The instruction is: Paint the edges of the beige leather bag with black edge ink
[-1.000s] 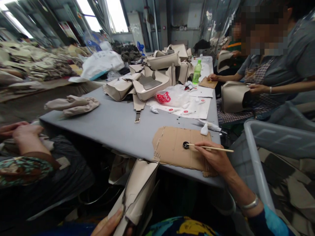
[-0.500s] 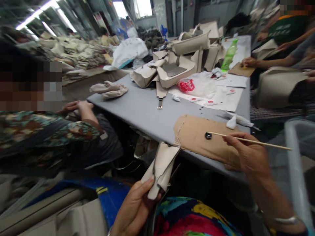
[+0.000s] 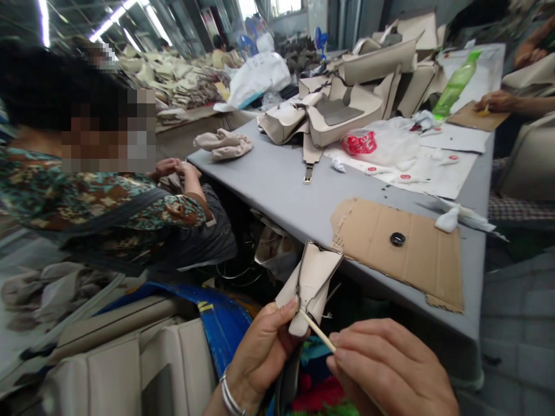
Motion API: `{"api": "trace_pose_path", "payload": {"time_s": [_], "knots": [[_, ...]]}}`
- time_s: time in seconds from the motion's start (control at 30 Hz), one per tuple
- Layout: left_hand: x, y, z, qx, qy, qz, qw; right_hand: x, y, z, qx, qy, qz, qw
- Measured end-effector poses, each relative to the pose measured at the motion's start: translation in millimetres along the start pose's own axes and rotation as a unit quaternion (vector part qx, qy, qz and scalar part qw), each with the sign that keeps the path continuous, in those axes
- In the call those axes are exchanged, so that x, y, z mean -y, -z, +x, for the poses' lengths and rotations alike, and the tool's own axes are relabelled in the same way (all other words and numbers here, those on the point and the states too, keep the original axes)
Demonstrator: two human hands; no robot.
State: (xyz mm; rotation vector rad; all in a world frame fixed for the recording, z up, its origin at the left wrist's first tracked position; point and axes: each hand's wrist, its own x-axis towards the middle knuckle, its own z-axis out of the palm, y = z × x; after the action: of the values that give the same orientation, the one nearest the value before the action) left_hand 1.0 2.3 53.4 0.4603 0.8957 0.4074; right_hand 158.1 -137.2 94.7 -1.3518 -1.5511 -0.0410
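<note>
My left hand [image 3: 271, 338] grips the lower end of a beige leather piece [image 3: 314, 277] with dark edges, thumb on top. Pinched in my right hand [image 3: 390, 367] is a thin wooden stick [image 3: 318, 332]. The stick's tip touches the leather close to my left thumb, along a dark-edged seam. On the table ahead lies a sheet of brown cardboard [image 3: 416, 260], bearing a small black round cap [image 3: 397, 238] with dark content. The far end of the leather piece is up against the cardboard's near left corner.
A grey table [image 3: 286, 196] carries beige leather bag parts [image 3: 347, 112], a plastic bag [image 3: 390, 141], a green bottle [image 3: 455, 86] and a small white bottle [image 3: 447, 219]. A co-worker [image 3: 99, 214] sits at the left. Beige leather pieces [image 3: 113, 370] fill the lower left.
My right hand has brought the stick from the black cap on the cardboard down and left to the leather piece. My left hand still holds the leather. The view has turned left.
</note>
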Motion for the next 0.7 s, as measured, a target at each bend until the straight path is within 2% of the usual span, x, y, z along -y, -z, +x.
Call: {"api": "trace_pose_path", "payload": {"time_s": [0.1,0.3,0.5,0.7], "knots": [[2.0,2.4,0.9,0.018,0.006,0.000,1.000,5.5,-7.5,-1.3,0.010,0.046,-0.078,0.996],[2.2,2.7,1.8,0.048,0.011,-0.004,0.999,8.8,-16.1,-2.4,0.036,0.053,-0.126,0.990],[3.4,3.2,0.7,0.073,0.010,-0.013,0.997,11.5,-18.8,-2.7,0.079,0.040,-0.117,0.989],[2.6,1.4,-0.5,0.067,0.004,-0.012,0.998,6.1,-14.2,-0.1,0.113,0.014,-0.069,0.991]]}}
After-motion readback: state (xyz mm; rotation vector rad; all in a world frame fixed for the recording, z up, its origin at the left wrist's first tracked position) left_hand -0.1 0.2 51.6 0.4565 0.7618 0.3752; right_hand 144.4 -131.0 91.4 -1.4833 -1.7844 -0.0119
